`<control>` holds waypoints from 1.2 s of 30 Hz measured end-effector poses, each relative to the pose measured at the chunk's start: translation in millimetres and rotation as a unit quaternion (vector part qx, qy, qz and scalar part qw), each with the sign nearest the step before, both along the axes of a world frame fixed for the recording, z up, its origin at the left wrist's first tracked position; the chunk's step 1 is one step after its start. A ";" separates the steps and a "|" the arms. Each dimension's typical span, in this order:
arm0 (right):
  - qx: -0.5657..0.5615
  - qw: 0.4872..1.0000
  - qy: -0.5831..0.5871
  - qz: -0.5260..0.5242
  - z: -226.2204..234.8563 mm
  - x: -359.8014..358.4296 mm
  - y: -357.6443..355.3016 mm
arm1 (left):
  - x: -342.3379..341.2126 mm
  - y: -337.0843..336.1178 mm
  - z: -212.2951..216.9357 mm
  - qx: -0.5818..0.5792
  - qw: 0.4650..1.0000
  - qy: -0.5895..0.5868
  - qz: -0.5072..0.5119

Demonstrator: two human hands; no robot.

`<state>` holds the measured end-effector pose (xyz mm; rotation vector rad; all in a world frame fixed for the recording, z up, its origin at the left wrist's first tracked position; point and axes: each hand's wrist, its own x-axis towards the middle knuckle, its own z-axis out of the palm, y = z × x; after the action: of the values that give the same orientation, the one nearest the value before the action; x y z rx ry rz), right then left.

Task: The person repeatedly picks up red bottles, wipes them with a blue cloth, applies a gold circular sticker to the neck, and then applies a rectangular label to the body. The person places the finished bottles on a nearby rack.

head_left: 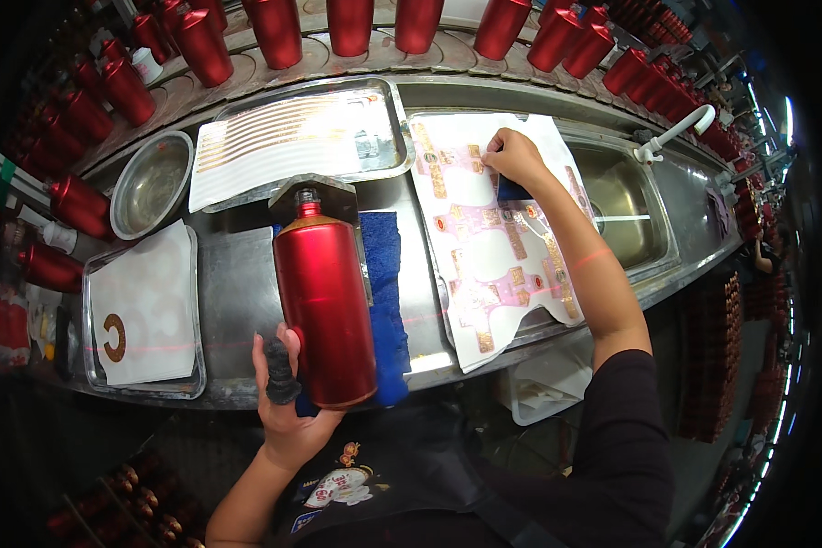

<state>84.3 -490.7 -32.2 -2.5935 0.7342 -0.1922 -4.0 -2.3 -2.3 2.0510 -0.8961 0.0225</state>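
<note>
A glossy red bottle [327,306] with a bare threaded neck lies on a metal cradle [342,203] in front of me, its base toward me. My left hand [288,411] is at the base, thumb under it and fingers up along its left side; one finger wears a black wrap. To the right, my right hand [518,157] has fingertips pinched at the edge of a pink and gold decal [470,157]. That decal is on a white sheet [457,258] with several similar decals. A blue cloth [384,274] lies right of the bottle.
A tray with a sheet of gold strips [274,137] lies at the back, beside a steel bowl [152,183]. Another tray at left holds a white sheet with a gold C-shaped decal [114,338]. A sink [626,205] with a white tap is at right. Red bottles [349,27] line a conveyor behind.
</note>
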 end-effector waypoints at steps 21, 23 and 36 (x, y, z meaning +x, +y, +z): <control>0.042 0.997 -0.059 0.010 10.5 -7.3 0.2 | 2.9 -1.9 -3.8 -0.014 0.998 -0.058 -0.012; 0.074 0.992 -0.098 0.018 18.7 -3.9 2.6 | 3.9 -2.1 -4.0 -0.014 0.998 -0.061 -0.012; -0.020 0.998 -0.051 -0.012 4.6 16.0 -29.8 | 3.8 -2.1 0.8 -0.017 0.998 -0.055 -0.014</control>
<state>100.3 -520.5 -27.6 -2.5924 0.7313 -0.3465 -0.3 -4.4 -1.6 2.0224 -0.9850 0.1361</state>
